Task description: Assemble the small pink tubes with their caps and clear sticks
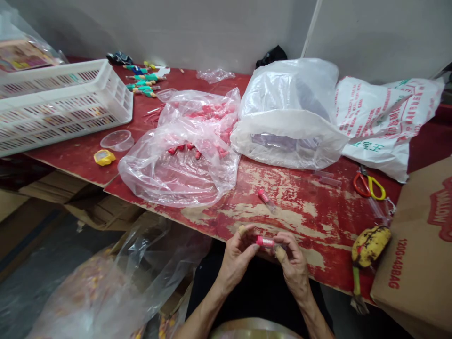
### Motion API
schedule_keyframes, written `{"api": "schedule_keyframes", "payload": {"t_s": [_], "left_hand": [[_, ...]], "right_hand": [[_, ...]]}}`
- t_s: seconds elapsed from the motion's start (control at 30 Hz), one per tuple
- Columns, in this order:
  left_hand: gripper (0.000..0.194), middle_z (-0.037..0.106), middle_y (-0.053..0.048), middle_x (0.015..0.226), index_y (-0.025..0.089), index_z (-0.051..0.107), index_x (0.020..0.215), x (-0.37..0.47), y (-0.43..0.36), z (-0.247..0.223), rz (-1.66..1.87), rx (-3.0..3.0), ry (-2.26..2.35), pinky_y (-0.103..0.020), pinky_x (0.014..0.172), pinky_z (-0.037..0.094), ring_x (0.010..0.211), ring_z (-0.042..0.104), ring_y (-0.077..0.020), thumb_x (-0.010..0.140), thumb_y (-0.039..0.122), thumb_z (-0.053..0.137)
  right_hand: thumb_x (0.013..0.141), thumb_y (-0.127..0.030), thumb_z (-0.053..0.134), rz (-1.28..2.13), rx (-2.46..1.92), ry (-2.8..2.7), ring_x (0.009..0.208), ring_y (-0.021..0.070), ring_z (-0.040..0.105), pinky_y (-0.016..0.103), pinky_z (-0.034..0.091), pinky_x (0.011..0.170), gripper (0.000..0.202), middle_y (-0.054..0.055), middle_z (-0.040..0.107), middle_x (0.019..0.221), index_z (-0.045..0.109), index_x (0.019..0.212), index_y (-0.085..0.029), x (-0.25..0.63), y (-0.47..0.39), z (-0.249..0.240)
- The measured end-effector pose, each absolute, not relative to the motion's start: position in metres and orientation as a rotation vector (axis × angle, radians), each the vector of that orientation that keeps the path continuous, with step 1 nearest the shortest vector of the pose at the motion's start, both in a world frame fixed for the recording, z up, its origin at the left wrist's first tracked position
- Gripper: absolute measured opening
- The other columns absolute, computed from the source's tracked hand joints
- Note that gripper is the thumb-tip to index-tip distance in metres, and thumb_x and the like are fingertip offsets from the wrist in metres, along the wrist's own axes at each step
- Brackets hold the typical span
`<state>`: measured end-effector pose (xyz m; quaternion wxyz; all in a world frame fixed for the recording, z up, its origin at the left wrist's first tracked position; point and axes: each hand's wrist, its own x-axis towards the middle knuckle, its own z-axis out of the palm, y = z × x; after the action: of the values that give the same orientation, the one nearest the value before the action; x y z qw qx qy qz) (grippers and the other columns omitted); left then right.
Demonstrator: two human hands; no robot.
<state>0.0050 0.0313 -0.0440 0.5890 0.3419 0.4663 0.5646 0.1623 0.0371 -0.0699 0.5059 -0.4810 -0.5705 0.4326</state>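
Between my two hands, just over the table's near edge, is a small pink tube (pixel 265 241) with a white label. My left hand (pixel 237 254) pinches its left end, thumb and fingers closed on it. At the other end, the fingers of my right hand (pixel 292 261) are closed on the tube, where a clear part seems to show. A similar pink-and-clear tube (pixel 266 200) lies on the table beyond my hands. Farther off, a clear plastic bag (pixel 180 183) lies with its mouth toward me, holding many small pink pieces (pixel 212 110).
A translucent white bag (pixel 289 94) and a printed white sack (pixel 381 113) stand at the back. Scissors (pixel 369 185), a banana (pixel 370 246) and a cardboard box (pixel 416 263) are at right. A white basket (pixel 116 99), yellow item (pixel 104 157) and clear lid (pixel 117 140) lie left.
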Motion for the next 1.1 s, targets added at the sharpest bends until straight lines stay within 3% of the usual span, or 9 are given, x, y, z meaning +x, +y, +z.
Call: {"api": "schedule_keyframes", "payload": {"t_s": [0.1, 0.27, 0.57, 0.73, 0.93, 1.1], "left_hand": [[0.042, 0.064, -0.006, 0.104, 0.023, 0.057, 0.115, 0.0057, 0.0310, -0.0429, 1.321, 0.809, 1.111, -0.029, 0.080, 0.050, 0.091, 0.061, -0.0179, 0.075, 0.028, 0.070], [0.031, 0.061, -0.001, 0.085, 0.021, 0.062, 0.106, 0.0042, 0.0323, -0.0458, 1.290, 0.774, 1.178, -0.023, 0.065, 0.048, 0.075, 0.058, -0.0136, 0.077, 0.030, 0.069], [0.035, 0.062, -0.001, 0.088, 0.023, 0.062, 0.106, 0.0052, 0.0292, -0.0447, 1.349, 0.774, 1.068, -0.027, 0.077, 0.049, 0.082, 0.060, -0.0150, 0.073, 0.021, 0.071], [0.045, 0.062, -0.004, 0.103, 0.024, 0.056, 0.116, 0.0035, 0.0299, -0.0417, 1.344, 0.794, 1.126, -0.029, 0.081, 0.049, 0.091, 0.060, -0.0176, 0.073, 0.024, 0.070], [0.031, 0.061, -0.001, 0.083, 0.018, 0.061, 0.106, 0.0024, 0.0323, -0.0468, 1.232, 0.838, 1.220, -0.022, 0.060, 0.047, 0.069, 0.056, -0.0127, 0.080, 0.033, 0.066], [0.035, 0.066, -0.002, 0.094, 0.022, 0.061, 0.108, 0.0049, 0.0306, -0.0428, 1.311, 0.799, 1.086, -0.028, 0.078, 0.050, 0.086, 0.061, -0.0166, 0.074, 0.026, 0.070]], "right_hand": [[0.088, -0.030, 0.057, 1.058, -1.163, -1.372, 0.091, 0.0199, 0.057, 0.031, 0.049, 0.080, 0.012, 0.005, 0.055, 0.100, 0.064, 0.094, -0.023, 0.1623, 0.0376, -0.0694], [0.088, -0.031, 0.056, 1.070, -1.201, -1.385, 0.095, 0.0214, 0.056, 0.033, 0.048, 0.082, 0.015, 0.007, 0.055, 0.104, 0.065, 0.095, -0.022, 0.1627, 0.0351, -0.0729], [0.087, -0.030, 0.058, 1.043, -1.191, -1.376, 0.098, 0.0215, 0.056, 0.033, 0.047, 0.084, 0.013, 0.006, 0.056, 0.103, 0.066, 0.094, -0.023, 0.1614, 0.0358, -0.0709], [0.087, -0.029, 0.057, 1.066, -1.179, -1.369, 0.097, 0.0214, 0.056, 0.034, 0.047, 0.085, 0.012, 0.006, 0.054, 0.104, 0.065, 0.095, -0.023, 0.1613, 0.0356, -0.0731], [0.088, -0.028, 0.057, 1.037, -1.169, -1.399, 0.101, 0.0212, 0.055, 0.032, 0.047, 0.085, 0.013, 0.006, 0.055, 0.105, 0.065, 0.096, -0.023, 0.1621, 0.0364, -0.0725], [0.087, -0.029, 0.058, 1.027, -1.170, -1.358, 0.097, 0.0202, 0.057, 0.030, 0.049, 0.082, 0.012, 0.006, 0.056, 0.103, 0.065, 0.094, -0.023, 0.1605, 0.0377, -0.0682]]}}
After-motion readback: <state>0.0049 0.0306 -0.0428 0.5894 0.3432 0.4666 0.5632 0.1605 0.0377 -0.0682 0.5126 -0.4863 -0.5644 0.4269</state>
